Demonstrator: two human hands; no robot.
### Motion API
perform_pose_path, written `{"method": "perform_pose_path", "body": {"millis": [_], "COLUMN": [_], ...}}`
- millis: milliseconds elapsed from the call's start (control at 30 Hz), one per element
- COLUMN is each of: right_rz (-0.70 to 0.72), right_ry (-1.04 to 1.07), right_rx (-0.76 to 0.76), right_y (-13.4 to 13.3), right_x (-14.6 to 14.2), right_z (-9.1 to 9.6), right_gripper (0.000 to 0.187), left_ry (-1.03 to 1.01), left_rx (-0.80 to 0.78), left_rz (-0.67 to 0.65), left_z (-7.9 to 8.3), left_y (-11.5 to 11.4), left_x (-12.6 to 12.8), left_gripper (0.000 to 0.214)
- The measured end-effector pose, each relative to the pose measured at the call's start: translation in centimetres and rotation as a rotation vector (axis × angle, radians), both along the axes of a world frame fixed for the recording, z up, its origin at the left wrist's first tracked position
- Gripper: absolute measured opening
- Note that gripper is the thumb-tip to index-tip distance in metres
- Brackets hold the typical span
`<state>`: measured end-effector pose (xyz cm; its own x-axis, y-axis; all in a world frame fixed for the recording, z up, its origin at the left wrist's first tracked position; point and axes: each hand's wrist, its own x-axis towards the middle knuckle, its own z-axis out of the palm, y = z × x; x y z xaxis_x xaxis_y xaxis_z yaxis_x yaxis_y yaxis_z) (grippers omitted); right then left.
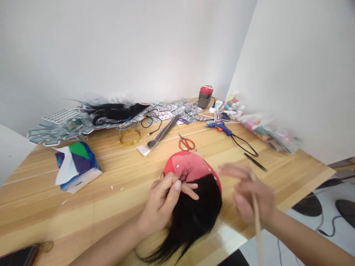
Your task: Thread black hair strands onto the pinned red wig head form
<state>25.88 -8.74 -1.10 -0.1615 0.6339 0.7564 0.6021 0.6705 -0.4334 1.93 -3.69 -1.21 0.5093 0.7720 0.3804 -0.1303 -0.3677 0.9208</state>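
Observation:
A red dome-shaped wig block [191, 166] stands at the near edge of the wooden table [116, 173], studded with pins and half covered by black hair [191, 218]. My left hand [163, 201] rests on the block's left side, its fingers pinched on a strand of the hair at the hairline. My right hand [251, 195] hovers just right of the block, blurred by motion, and holds a thin pale stick [257, 229] that runs down toward me.
Red-handled scissors [186, 143], black tweezers [255, 162], a blue glue gun [220, 127], a gold wire coil [129, 136], a packaged hair bundle [162, 135] and a tissue pack [76, 166] lie on the table. Foil packets and loose black hair [116, 111] pile at the back. A phone [19, 255] sits near left.

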Motion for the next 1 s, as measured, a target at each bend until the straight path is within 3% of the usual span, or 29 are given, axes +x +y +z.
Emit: {"method": "perform_pose_path", "body": {"millis": [67,133,233,400,533,667,833,1000], "right_rz": [-0.028,0.024,0.141,0.162,0.162,0.155,0.288,0.475], "right_ry": [0.01,-0.131,-0.373,-0.687,-0.901,-0.935,-0.942,-0.906], "right_rx": [-0.023,-0.112,-0.15,0.112,0.276,0.251,0.22,0.247], "right_y": [2.6,4.1,3.8,0.7,-0.3,-1.3,-3.1,-3.6], "right_x": [-0.6,-1.6,-3.4,-6.5,-8.3,-9.6,-11.6,-13.9], "right_z": [-0.1,-0.2,-0.2,-0.7,-1.8,-3.4,-6.0,-5.8], "right_gripper": [0.013,0.024,0.045,0.034,0.024,0.025,0.023,0.031], "left_ry": [-0.043,-0.09,-0.184,-0.28,-0.252,-0.32,-0.416,-0.321], "left_rx": [-0.076,-0.129,-0.175,-0.235,-0.308,-0.266,-0.195,-0.187], "left_rz": [0.034,0.102,0.241,0.417,0.414,0.467,0.56,0.457], "left_z": [0.2,0.7,1.9,3.3,3.2,4.3,6.2,4.9], "left_y": [0.0,0.2,0.9,2.3,2.4,2.8,3.8,3.3], "left_x": [0.1,-0.1,-0.6,-1.1,-0.9,-1.5,-2.9,-2.3], "left_gripper": [0.032,0.032,0.032,0.03,0.032,0.029,0.029,0.029]}}
